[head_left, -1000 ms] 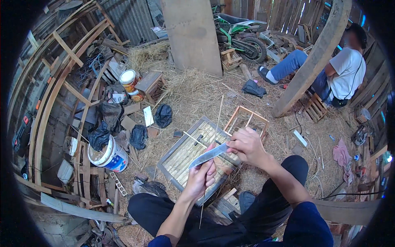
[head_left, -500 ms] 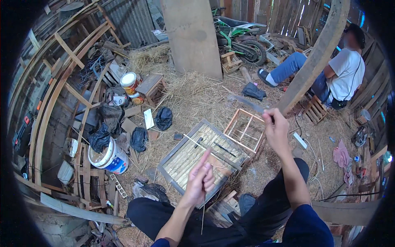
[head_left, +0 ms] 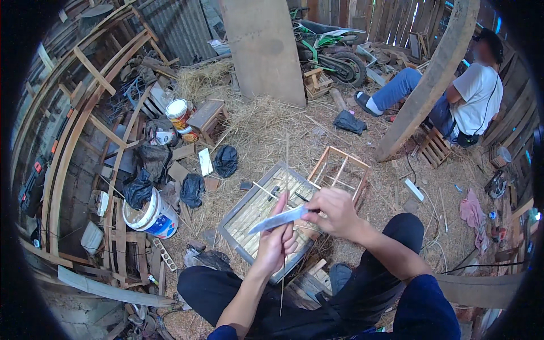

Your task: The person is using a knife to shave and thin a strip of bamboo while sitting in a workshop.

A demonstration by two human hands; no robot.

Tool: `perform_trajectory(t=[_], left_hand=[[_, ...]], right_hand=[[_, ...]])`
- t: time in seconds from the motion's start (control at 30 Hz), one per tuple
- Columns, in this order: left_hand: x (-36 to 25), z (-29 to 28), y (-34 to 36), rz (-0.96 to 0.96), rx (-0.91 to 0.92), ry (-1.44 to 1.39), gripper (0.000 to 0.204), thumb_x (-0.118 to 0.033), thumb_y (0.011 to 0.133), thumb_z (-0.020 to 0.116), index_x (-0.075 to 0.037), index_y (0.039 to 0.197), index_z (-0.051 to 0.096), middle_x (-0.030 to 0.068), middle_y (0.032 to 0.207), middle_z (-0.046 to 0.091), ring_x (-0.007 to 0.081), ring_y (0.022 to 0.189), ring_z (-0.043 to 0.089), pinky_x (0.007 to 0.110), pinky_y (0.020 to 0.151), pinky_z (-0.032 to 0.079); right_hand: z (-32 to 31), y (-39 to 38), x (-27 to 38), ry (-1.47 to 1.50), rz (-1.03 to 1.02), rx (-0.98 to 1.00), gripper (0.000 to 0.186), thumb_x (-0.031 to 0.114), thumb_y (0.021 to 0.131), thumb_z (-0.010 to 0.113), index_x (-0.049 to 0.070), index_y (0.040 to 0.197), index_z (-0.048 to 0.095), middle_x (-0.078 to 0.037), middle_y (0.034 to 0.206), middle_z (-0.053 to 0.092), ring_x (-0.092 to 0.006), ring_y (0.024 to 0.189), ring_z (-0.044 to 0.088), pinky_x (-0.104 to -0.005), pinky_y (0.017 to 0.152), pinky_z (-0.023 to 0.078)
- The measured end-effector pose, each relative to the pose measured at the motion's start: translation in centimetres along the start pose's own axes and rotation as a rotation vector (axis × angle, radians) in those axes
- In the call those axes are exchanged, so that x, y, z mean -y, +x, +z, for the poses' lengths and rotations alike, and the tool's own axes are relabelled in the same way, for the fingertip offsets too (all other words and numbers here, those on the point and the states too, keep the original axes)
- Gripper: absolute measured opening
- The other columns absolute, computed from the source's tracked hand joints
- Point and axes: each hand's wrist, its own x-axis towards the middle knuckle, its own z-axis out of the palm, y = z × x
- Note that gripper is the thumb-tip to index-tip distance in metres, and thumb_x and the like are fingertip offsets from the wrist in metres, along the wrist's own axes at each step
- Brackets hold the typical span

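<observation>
My right hand [head_left: 335,213] is closed around the handle of a knife. The broad steel knife blade [head_left: 269,221] points left and lies across my left hand [head_left: 271,249], at the fingers. Between thumb and curled fingers my left hand grips a thin stick [head_left: 282,292], which runs nearly upright past the blade; its far end is blurred. Below both hands stands a low, grey-rimmed worktable [head_left: 233,231] with a slatted top. On it lie a small dark tool [head_left: 276,192] and a pale stick [head_left: 264,190]. A light wooden box frame [head_left: 341,152] stands beyond its right corner.
Straw covers much of the ground. A white bucket [head_left: 160,218] and several black plastic bags stand at left, with a wooden stool [head_left: 207,118] farther back. A slanting wooden post [head_left: 422,96] rises at right, before a seated person [head_left: 476,93]. A motorcycle [head_left: 331,54] stands behind.
My right hand has come down and to the left with the knife, bringing the blade across my left hand. My left hand still holds the thin stick in about the same place.
</observation>
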Motion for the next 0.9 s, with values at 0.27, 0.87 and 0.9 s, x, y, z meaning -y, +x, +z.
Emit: perform_trajectory(t=[0.27, 0.87, 0.9], left_hand=[[0.9, 0.6, -0.8, -0.094, 0.078, -0.015, 0.059, -0.015, 0.107, 0.043, -0.025, 0.160, 0.018, -0.0059, 0.068, 0.026, 0.0045, 0.054, 0.024, 0.021, 0.047, 0.020], [0.8, 0.7, -0.7, -0.166, 0.022, -0.036, 0.040, -0.027, 0.109, 0.043, -0.023, 0.148, 0.037, -0.0067, 0.062, 0.023, 0.0040, 0.047, 0.021, 0.021, 0.040, 0.017], [0.6, 0.8, -0.7, -0.161, 0.027, -0.042, 0.043, -0.027, 0.109, 0.043, -0.023, 0.151, 0.035, -0.0068, 0.062, 0.023, 0.0040, 0.047, 0.021, 0.021, 0.040, 0.017]], right_hand=[[-0.6, 0.2, -0.3, 0.021, -0.079, 0.089, 0.027, 0.034, 0.081, 0.075, 0.011, 0.086, 0.063, -0.004, 0.073, 0.056, -0.0235, 0.069, 0.058, -0.0367, 0.062, 0.040], [-3.4, 0.9, -3.2, -0.150, 0.021, 0.019, 0.021, 0.029, 0.081, 0.075, 0.011, 0.088, 0.066, -0.005, 0.079, 0.059, -0.0256, 0.074, 0.056, -0.0368, 0.067, 0.038], [-3.4, 1.0, -3.2, -0.151, 0.021, 0.020, 0.021, 0.029, 0.081, 0.075, 0.011, 0.088, 0.066, -0.005, 0.079, 0.059, -0.0256, 0.074, 0.056, -0.0368, 0.067, 0.038]])
